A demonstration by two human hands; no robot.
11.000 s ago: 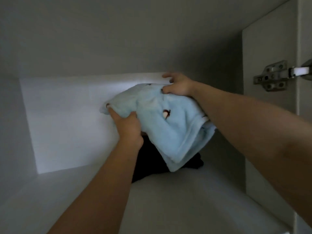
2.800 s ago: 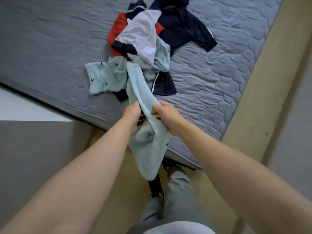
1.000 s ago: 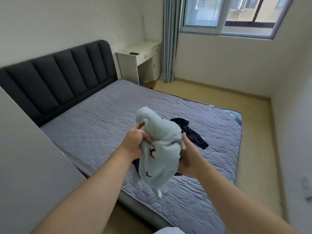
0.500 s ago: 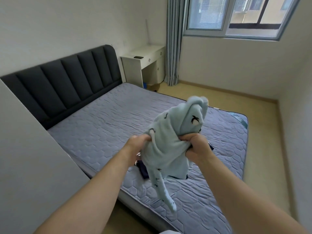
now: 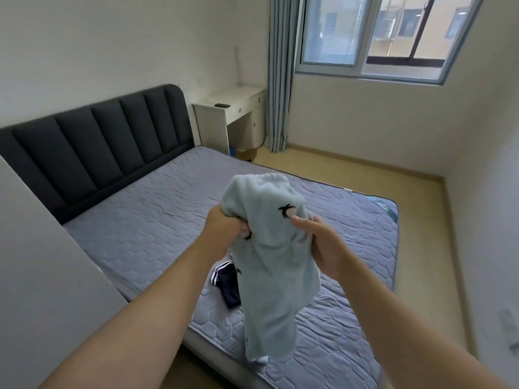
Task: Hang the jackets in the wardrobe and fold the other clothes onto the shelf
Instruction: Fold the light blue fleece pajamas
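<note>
A light blue fleece garment [image 5: 272, 256] with small dark embroidered marks hangs bunched in the air over the bed. My left hand [image 5: 226, 234] grips its upper left part. On the right side my right hand [image 5: 323, 245] holds the fabric, thumb on top. One long end of the garment dangles down toward the mattress edge. A dark navy garment with white stripes [image 5: 226, 283] lies on the mattress behind it, mostly hidden by the blue fleece.
The grey quilted mattress [image 5: 146, 220] has a dark padded headboard [image 5: 92, 144] on the left. A white panel [image 5: 42, 276] fills the near left. A white desk [image 5: 233, 113], a curtain and a window stand at the far side. Wooden floor runs along the right.
The garment has been turned in my hands and hangs lower and more spread out. My right hand's grip moved from a fist round a bunch to the fabric's right side.
</note>
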